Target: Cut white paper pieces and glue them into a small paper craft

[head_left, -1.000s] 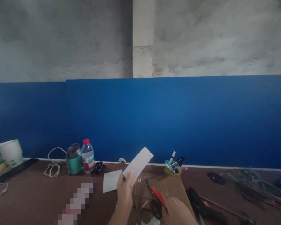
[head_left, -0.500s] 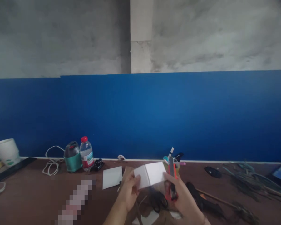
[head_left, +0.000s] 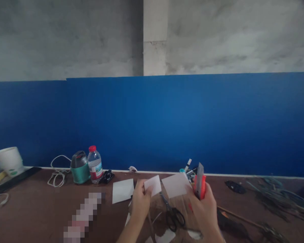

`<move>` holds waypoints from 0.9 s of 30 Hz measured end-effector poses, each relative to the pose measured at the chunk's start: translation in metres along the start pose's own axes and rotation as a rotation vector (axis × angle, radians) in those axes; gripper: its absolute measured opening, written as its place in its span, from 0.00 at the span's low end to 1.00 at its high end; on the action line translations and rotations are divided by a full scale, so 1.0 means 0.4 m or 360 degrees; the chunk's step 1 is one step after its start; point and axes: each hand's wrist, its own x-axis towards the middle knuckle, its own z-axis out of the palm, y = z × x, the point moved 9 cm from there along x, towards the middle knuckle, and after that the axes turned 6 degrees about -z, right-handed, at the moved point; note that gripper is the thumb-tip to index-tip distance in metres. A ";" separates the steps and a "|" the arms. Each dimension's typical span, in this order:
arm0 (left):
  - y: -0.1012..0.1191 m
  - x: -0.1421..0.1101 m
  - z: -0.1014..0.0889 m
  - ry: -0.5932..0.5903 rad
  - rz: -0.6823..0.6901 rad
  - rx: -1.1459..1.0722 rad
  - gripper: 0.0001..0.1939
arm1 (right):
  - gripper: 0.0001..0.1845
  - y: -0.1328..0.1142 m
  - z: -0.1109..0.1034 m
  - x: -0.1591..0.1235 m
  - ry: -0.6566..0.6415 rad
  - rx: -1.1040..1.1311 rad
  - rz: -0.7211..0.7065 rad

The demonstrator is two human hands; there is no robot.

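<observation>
My left hand pinches a small white piece of card between thumb and fingers. A larger white sheet is held by its right edge under the thumb of my right hand. That same hand also grips a red utility knife, its blade end pointing up. A gap separates the two white pieces. Below them, black-handled scissors lie on brown cardboard. Another white square rests on the table to the left of my left hand.
A red-capped bottle and a teal container stand at the back left, beside a white cable. Pens stick up behind my right hand. Tangled wires and a black mouse-like object lie on the right.
The folded white card between my hands is now two separate pieces, one in each hand. My right hand has moved right with the knife, and the scissors show more fully.
</observation>
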 end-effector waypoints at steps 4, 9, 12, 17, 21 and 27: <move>-0.008 0.014 -0.024 0.0074 -0.0083 -0.0247 0.15 | 0.22 -0.010 0.007 0.004 -0.0108 -0.0281 -0.0132; -0.012 -0.003 0.012 -0.0110 -0.0327 -0.0856 0.21 | 0.20 0.038 0.071 0.011 -0.0522 -0.0376 -0.0190; -0.005 -0.023 0.051 -0.0328 -0.0352 -0.0869 0.19 | 0.17 0.033 0.082 -0.001 -0.0494 -0.0377 -0.0241; -0.003 -0.057 0.108 -0.0647 -0.0298 -0.0520 0.19 | 0.17 0.034 0.131 -0.055 -0.0588 0.0133 0.0116; -0.005 -0.082 0.124 -0.0656 -0.0363 -0.0640 0.27 | 0.18 0.035 0.140 -0.084 -0.0507 0.0406 0.0327; -0.003 -0.110 0.158 -0.0697 -0.0450 -0.0725 0.22 | 0.19 0.051 0.140 -0.115 -0.0400 0.0550 0.0597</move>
